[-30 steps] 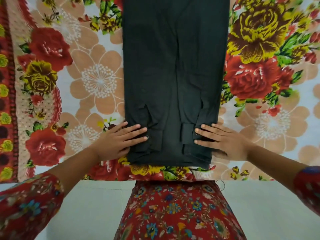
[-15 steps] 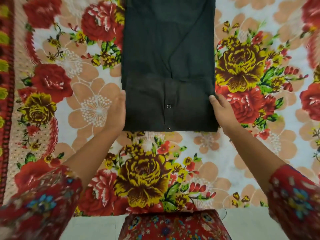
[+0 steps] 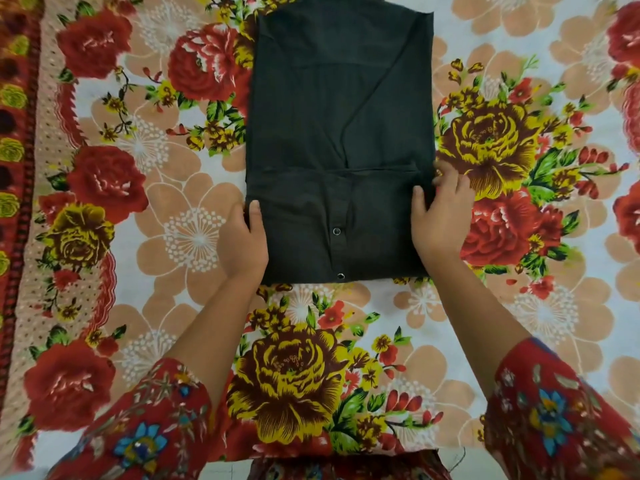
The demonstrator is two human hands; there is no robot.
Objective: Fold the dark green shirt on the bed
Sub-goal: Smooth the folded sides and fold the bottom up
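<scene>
The dark green shirt (image 3: 339, 133) lies flat on the bed as a narrow rectangle, with its near part turned up over itself; two snap buttons show on that folded layer. My left hand (image 3: 244, 242) grips the folded layer's left edge, thumb on top and fingers tucked underneath. On the opposite edge my right hand (image 3: 440, 216) holds the same layer, thumb on the cloth and fingers curled around the side. The far end of the shirt runs out of the top of the view.
A floral bedsheet (image 3: 294, 375) in red, yellow and peach covers the bed all around the shirt. A dark red patterned border (image 3: 14, 168) runs along the left side. My red floral sleeves fill the bottom corners.
The shirt's near end has been lifted and folded away from me over the body. Both hands went from pressing flat on the hem to gripping the sides of the new fold.
</scene>
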